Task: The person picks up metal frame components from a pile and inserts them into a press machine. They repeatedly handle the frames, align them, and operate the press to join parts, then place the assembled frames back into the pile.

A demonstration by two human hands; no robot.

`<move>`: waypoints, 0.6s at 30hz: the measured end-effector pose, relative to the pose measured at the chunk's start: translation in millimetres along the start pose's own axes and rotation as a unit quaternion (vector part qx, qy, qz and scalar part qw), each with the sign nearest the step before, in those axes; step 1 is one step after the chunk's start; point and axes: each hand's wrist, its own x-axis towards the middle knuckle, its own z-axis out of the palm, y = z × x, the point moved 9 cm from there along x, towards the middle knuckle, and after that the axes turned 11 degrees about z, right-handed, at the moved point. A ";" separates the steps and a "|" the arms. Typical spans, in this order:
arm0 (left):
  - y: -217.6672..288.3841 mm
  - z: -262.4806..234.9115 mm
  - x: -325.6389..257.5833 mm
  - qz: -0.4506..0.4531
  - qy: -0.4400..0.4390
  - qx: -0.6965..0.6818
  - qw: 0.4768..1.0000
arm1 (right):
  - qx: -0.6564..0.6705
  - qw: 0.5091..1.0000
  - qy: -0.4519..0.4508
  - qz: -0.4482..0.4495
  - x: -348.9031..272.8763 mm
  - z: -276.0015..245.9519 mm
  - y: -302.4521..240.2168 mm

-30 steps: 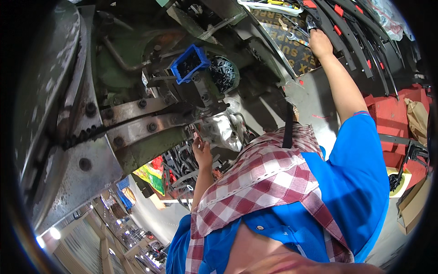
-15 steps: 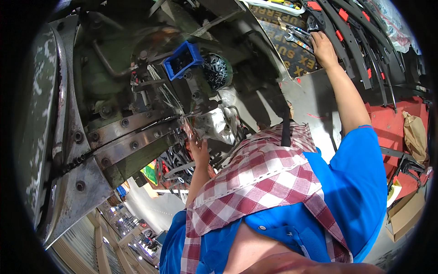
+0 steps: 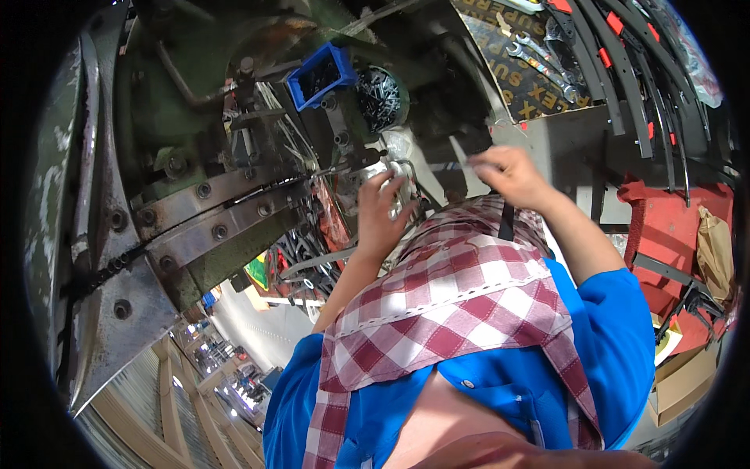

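My right hand [image 3: 512, 176] is closed in front of the apron, its fingers pinching a thin, flat, pale strip [image 3: 459, 150]. That strip is smeared by motion, so its kind cannot be made out. My left hand [image 3: 381, 215] has its fingers spread and holds nothing visible, beside the steel bars of the machine. Close to it is a white plastic bag [image 3: 400, 144]. Farther off, a blue bin [image 3: 344, 66] with small dark parts stands by a round container of screws or bolts [image 3: 378, 100].
Bolted steel bars [image 3: 226, 228] of the machine run across the left. At the far right, wrenches [image 3: 539, 66] lie on a dark printed board [image 3: 504, 82], beside long black parts with red tabs [image 3: 617, 78]. A red cloth-like surface [image 3: 664, 234] and cardboard box [image 3: 687, 375] are at the right.
My right hand has come from the wrenches on the board toward my body, now with the pale strip in it. My left hand has shifted right and up, with fingers spreading.
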 end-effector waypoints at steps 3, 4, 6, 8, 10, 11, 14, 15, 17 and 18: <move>18.3 35.9 16.1 0.033 -0.086 -0.042 0.995 | 0.173 0.939 -0.185 0.232 -5.5 61.2 9.7; 10.2 51.9 8.3 0.017 -0.112 -0.069 0.991 | 0.261 0.912 -0.185 0.256 -4.2 71.7 11.4; -24.4 78.0 -15.1 -0.194 -0.093 -0.312 0.926 | 0.429 0.833 -0.177 0.301 1.8 94.2 20.3; -38.0 94.6 -37.0 -0.314 -0.062 -0.502 0.803 | 0.483 0.799 -0.218 0.283 14.3 112.3 21.2; -29.5 92.8 -39.3 -0.350 -0.032 -0.648 0.676 | 0.545 0.762 -0.237 0.258 28.3 130.5 19.1; -26.9 94.2 -42.4 -0.375 -0.016 -0.712 0.593 | 0.540 0.770 -0.195 0.278 32.0 136.1 26.3; -32.3 102.7 -52.0 -0.429 0.009 -0.727 0.536 | 0.387 0.863 -0.171 0.275 53.2 161.4 51.8; -39.3 105.1 -52.5 -0.429 0.016 -0.720 0.546 | 0.410 0.857 -0.169 0.262 58.7 167.3 46.7; -50.8 105.8 -58.4 -0.438 0.032 -0.734 0.517 | 0.455 0.843 -0.164 0.238 68.0 177.2 36.8; -57.1 92.2 -70.4 -0.440 0.034 -0.743 0.504 | 0.475 0.831 -0.164 0.238 65.6 190.4 21.7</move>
